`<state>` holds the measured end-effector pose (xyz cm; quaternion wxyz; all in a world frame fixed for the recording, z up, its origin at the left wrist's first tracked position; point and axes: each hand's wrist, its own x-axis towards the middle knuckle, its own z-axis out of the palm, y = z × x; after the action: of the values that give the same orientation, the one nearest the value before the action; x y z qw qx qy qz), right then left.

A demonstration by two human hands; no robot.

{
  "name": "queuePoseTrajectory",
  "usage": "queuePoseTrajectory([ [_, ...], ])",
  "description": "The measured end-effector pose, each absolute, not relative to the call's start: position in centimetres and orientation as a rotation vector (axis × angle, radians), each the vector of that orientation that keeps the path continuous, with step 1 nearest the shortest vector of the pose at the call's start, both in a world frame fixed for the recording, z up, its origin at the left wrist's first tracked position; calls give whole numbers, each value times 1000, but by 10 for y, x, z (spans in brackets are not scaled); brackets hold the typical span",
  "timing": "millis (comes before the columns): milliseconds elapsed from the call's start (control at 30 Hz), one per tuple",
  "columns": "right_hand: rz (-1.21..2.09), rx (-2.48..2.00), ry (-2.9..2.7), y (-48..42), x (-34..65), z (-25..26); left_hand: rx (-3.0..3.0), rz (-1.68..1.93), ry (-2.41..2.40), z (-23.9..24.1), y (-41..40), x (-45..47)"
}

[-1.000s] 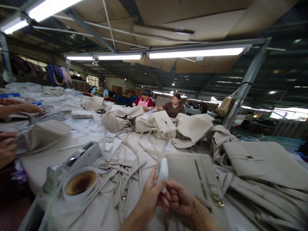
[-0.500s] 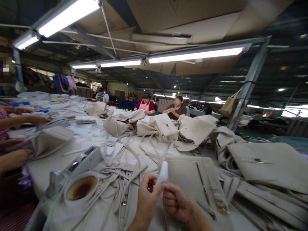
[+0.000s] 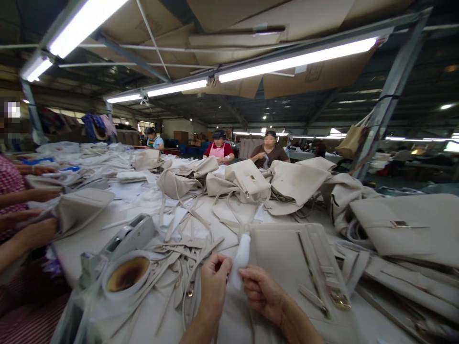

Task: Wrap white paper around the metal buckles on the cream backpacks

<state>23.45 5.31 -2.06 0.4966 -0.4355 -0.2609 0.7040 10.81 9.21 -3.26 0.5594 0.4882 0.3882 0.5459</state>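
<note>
Two hands pinch a small white wad above a surface heaped with beige bags

At the near edge of the surface (image 3: pixel 71 243), the left hand (image 3: pixel 214 282) and right hand (image 3: pixel 261 291) each close their grip on the white wad (image 3: pixel 241 255), held upright between them over a flat beige bag panel (image 3: pixel 287 258). Loose beige straps (image 3: pixel 179 253) lie just left of the hands, beside a tape dispenser (image 3: pixel 125 234) and a tape roll (image 3: pixel 127 276). A co-worker's hands (image 3: pixel 32 229) hold a bag at the left edge.
</note>
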Motion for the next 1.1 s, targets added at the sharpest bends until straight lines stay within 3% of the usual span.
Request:
queuePoseTrajectory([
  [267, 1552, -1206, -604, 52, 222, -13, 1642, 1527, 918, -27, 88, 103],
  [733, 1576, -1039, -478, 51, 235, -13, 2454, 1470, 705, -34, 79, 103],
  [933, 1578, -1012, -439, 50, 237, -11, 2548, 1554, 737, -38, 78, 106],
  [1100, 1576, -1020, -445, 50, 237, -11, 2164, 1503, 782, -33, 77, 107],
])
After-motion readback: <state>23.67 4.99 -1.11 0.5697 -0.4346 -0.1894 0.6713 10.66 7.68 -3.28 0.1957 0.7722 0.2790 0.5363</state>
